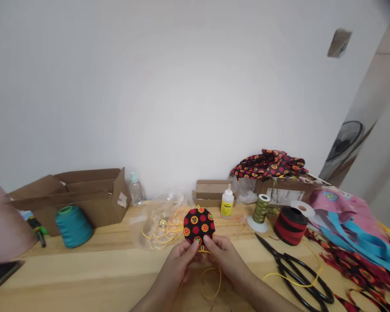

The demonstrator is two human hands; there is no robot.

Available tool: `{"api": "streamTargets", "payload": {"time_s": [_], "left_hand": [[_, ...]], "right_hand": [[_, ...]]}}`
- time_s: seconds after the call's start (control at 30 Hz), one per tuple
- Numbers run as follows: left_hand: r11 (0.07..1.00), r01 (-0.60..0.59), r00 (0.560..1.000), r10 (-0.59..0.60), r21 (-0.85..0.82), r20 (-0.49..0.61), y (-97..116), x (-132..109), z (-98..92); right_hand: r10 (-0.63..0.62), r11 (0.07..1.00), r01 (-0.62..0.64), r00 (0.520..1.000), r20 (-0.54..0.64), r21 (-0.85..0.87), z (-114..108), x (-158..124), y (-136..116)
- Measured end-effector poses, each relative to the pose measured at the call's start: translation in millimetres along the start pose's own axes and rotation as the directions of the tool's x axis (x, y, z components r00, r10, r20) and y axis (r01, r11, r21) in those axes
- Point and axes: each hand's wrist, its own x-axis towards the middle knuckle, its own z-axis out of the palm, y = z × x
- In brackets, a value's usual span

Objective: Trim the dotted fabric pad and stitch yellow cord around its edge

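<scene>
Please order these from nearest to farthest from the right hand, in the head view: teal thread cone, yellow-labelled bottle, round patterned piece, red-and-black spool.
1. Round patterned piece: held, touching the right hand.
2. Yellow-labelled bottle, behind, and red-and-black spool, to the right: too close to call.
3. Teal thread cone: far left.

Noted on wooden surface (pixel 84 268), well left of left grip (pixel 178 262): teal thread cone (pixel 74 227) in front of open cardboard box (pixel 107 206). Beyond left grip, nearer wall (pixel 195 86): clear bottle (pixel 136 193), upright. Beyond right grip (pixel 230 260): white bottle (pixel 227 203), yellow label, before small carton (pixel 211 190). Right of right grip, working outward: olive thread spool (pixel 261 209), black-and-red spool (pixel 290 227), black scissors (pixel 277 255) lying flat, blue ribbon (pixel 372 245) near pink fabric (pixel 347 208).
</scene>
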Motion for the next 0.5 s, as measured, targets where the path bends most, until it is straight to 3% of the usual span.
{"api": "streamTargets", "payload": {"time_s": [0.17, 0.3, 0.37, 0.5], "left_hand": [[0.993, 0.087, 0.995, -0.082, 0.077, -0.064, 2.6, -4.1, 3.8], [0.988, 0.023, 0.999, -0.019, 0.150, -0.029, 1.3, -5.5, 1.5], [0.987, 0.005, 1.000, -0.003, 0.163, -0.010, 0.0, -4.8, 0.1], [0.982, 0.070, 0.996, -0.058, 0.177, -0.072, -1.4, -3.1, -2.2]], "right_hand": [[-0.048, 0.995, 0.041, 0.996, -0.076, -0.088, -0.3, -5.5, -3.3], [-0.047, 0.998, 0.041, 0.992, -0.114, -0.051, -2.4, -5.1, -3.2], [-0.038, 0.999, 0.035, 0.992, -0.119, -0.030, -4.0, -4.3, -2.6], [0.017, 1.000, -0.016, 0.997, -0.072, 0.005, -6.4, -4.5, -2.8]]}}
